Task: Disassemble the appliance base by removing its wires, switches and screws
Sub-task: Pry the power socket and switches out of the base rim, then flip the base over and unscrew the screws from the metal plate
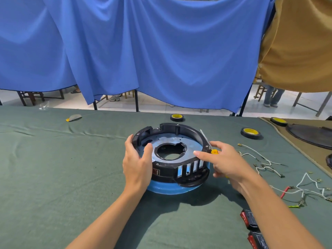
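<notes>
Both hands are working at the appliance base (pixel 170 159), which is sitting mid-worktop (pixel 53 177). The left hand (pixel 138 164) is curling round its left rim. The right hand (pixel 226 160) is pinching a screwdriver (pixel 214 151) against the right rim. Being rigid plastic and metal, the base is probably handling stiff and fairly weighty, and the thick black rim is offering the surest hold.

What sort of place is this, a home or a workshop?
Likely a makeshift workshop booth: blue fabric curtains hang as partitions, and on the green cloth-covered worktable loose white wires and black tape rolls lie beside the round black plastic appliance base.
</notes>
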The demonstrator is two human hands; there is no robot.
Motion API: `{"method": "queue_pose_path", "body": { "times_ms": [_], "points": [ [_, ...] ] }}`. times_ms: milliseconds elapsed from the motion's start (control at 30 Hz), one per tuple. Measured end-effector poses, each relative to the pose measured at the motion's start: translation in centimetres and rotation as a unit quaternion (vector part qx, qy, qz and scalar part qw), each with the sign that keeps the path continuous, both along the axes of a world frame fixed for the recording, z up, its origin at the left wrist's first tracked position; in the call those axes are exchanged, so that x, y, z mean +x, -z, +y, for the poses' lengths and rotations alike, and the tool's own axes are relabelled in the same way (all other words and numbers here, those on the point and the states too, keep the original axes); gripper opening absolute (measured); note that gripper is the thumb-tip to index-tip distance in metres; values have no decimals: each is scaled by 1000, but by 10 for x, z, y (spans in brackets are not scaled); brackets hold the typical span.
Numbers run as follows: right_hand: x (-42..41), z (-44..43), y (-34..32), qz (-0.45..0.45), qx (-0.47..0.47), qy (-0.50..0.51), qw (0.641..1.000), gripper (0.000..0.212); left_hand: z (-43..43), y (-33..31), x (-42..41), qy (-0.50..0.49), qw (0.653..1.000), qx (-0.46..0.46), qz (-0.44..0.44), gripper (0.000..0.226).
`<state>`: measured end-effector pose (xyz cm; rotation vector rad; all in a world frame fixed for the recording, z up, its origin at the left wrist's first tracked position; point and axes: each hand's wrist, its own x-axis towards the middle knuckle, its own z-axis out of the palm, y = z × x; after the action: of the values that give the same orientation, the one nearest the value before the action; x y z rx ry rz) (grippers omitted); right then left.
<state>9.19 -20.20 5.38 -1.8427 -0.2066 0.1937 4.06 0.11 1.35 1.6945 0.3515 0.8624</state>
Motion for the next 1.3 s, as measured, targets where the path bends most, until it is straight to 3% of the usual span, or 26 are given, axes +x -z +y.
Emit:
{"method": "queue_pose_path", "body": {
  "times_ms": [200,300,367,433,500,600,700,767,867,1000,1133,1233,1300],
  "points": [
    [3,6,1,1,81,77,994,37,-1,-18,-4,10,993,7,-114,49],
    [9,3,3,4,140,134,981,29,-5,-27,-2,24,987,51,-151,50],
    [12,2,5,-18,145,156,977,31,-6,-31,2,58,981,12,-183,52],
    [13,0,5,-44,147,178,972,30,-6,-36,4,103,977,-40,-182,48],
    [15,-3,1,-54,158,192,967,27,-2,-41,1,142,979,-22,-144,50],
    [20,-11,-5,-46,160,223,960,18,12,-51,-5,256,959,93,-83,86],
    [22,-23,-8,-23,156,260,953,18,21,-62,-10,323,893,312,33,142],
    [21,-29,-11,-13,152,265,952,20,15,-65,-11,273,848,450,67,147],
    [17,-34,-17,-1,152,252,956,17,-2,-69,-12,136,806,574,45,125],
    [13,-30,-20,9,167,226,960,5,-6,-71,-15,6,816,577,-23,95],
    [11,-25,-21,6,165,187,968,9,1,-70,-12,-113,784,604,-88,75],
    [8,-22,-24,-5,191,163,968,11,8,-71,-10,-141,783,595,-119,65],
    [6,-23,-30,-13,209,130,969,19,14,-73,-8,-104,810,562,-132,64]
  ]
}}
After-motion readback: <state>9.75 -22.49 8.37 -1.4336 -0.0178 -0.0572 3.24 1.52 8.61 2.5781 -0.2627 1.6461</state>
